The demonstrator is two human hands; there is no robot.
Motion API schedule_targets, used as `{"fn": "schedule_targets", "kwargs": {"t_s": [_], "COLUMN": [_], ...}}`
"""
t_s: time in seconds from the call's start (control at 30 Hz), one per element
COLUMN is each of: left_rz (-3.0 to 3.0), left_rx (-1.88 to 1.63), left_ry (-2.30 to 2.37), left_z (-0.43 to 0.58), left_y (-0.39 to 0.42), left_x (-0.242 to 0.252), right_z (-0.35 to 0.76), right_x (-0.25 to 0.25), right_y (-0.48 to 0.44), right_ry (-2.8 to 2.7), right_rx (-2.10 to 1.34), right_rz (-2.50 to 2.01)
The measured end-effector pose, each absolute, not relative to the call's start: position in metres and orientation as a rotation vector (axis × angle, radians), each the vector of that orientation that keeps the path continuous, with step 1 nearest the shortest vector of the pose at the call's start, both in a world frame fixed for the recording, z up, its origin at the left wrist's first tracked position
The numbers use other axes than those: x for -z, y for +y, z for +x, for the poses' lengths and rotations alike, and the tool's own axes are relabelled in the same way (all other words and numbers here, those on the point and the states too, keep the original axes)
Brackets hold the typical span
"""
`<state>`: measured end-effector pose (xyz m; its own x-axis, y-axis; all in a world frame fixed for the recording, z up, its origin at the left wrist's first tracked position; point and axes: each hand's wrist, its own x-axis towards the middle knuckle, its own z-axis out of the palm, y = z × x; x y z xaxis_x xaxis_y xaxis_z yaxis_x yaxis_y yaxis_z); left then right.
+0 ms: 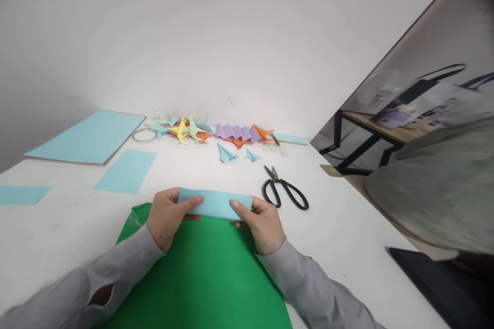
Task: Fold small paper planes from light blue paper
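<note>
Fingers (192, 201) pinch paper strip (216, 204) (light blue)

This is looking like a craft room: folded paper planes (193, 131) are lying on a white table (57, 236) beyond the left hand (168, 216) (scissors (285, 193) just beside the right hand (262, 223)).

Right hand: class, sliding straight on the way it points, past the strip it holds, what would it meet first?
From the right hand, past the blue paper strip, likely the small blue paper plane; depth is unclear.
</note>
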<state>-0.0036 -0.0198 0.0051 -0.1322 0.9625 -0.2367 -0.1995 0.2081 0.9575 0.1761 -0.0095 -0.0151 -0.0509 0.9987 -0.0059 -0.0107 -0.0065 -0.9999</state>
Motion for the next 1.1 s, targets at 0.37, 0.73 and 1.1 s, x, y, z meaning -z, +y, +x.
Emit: {"fn": "schedule_targets", "kwargs": {"t_s": [0.37, 0.73, 1.1], "left_rz": [0.795, 0.870, 0.951], "left_rx": [-1.235, -1.219, -1.219], "left_ry": [1.297, 1.367, 1.336], "left_z": [-0.002, -0.002, -0.005], "left_y": [-0.019, -0.019, -0.019], "left_x": [-0.006, -0.005, -0.007], "right_z": [0.176, 0.172, 0.172], "right_x": [0.010, 0.003, 0.001], "right_y": [-0.011, -0.013, -0.013], "right_ry": [-1.310, -1.285, -1.217], "right_rx": [-1.158, -0.932, -1.000], "right_rz": [-1.251, -1.341, -1.278]}}
